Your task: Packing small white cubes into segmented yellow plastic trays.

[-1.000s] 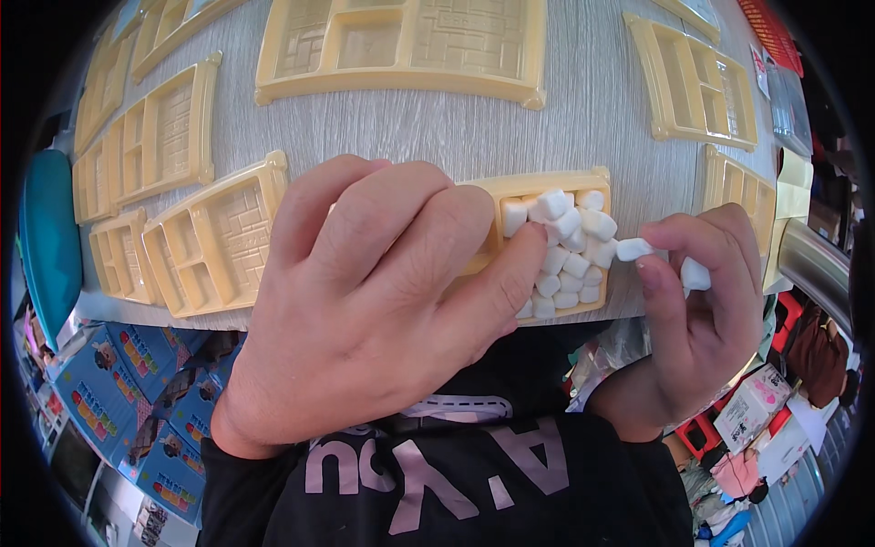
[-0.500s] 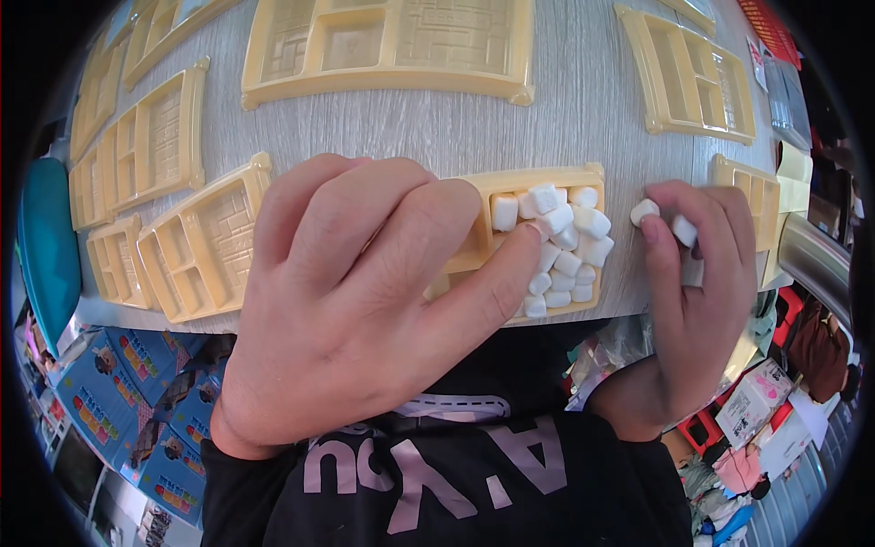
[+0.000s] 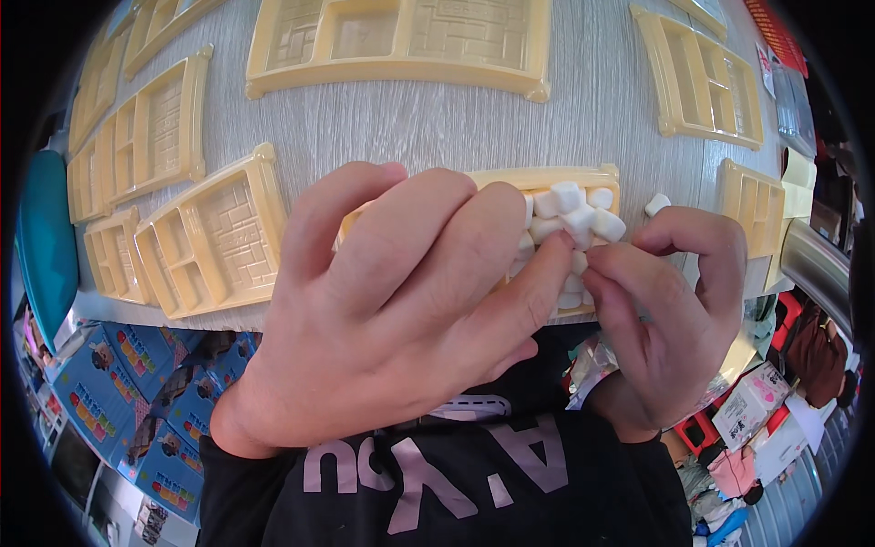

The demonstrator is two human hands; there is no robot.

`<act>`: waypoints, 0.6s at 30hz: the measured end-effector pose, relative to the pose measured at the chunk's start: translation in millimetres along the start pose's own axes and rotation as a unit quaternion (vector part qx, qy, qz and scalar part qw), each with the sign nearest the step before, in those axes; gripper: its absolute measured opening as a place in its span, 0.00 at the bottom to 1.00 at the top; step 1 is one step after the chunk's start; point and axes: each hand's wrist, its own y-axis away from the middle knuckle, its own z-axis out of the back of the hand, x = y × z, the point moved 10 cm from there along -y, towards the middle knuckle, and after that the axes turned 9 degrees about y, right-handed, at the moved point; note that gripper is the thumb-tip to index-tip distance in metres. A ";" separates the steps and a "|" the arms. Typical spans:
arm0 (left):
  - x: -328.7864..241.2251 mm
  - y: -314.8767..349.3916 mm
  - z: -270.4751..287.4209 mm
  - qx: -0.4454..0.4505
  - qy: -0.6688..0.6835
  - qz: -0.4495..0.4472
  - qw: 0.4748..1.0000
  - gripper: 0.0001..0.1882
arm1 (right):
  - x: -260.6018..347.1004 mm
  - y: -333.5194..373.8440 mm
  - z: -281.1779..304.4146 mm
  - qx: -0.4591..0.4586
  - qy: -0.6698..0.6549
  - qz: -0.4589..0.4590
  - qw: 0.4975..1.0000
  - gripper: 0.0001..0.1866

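Note:
A pale yellow compartment tray [image 3: 547, 175] lies in front of me, its right compartment heaped with white marshmallows [image 3: 576, 215]. Over the tray's left part arches my left hand [image 3: 392, 283], fingers bent and apart. One outstretched finger touches the heap; the palm side is hidden. From the right comes my right hand [image 3: 679, 305], thumb and a finger pinched on a marshmallow [image 3: 580, 264] at the heap's edge, mostly hidden by the fingertips. A loose marshmallow [image 3: 657, 204] rests on the table just beyond the right hand's bent finger.
Similar pale trays stand around the grey wood-grain table [image 3: 410, 128]: a big one [image 3: 401, 75] at the far side, several on the left [image 3: 214, 232], others on the right [image 3: 702, 82]. A teal container [image 3: 50, 246] is at the left edge. Blue boxes [image 3: 128, 392] sit below the table's left side.
My right hand has moved left from the table to the heap, bringing a marshmallow. The left hand stays over the tray with its finger on the heap. The view has shifted slightly.

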 end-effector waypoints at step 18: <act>-4.7 3.3 1.6 -0.064 0.029 -0.036 0.997 0.10 | -8.8 5.0 10.8 -0.056 -0.122 -0.003 0.991 0.16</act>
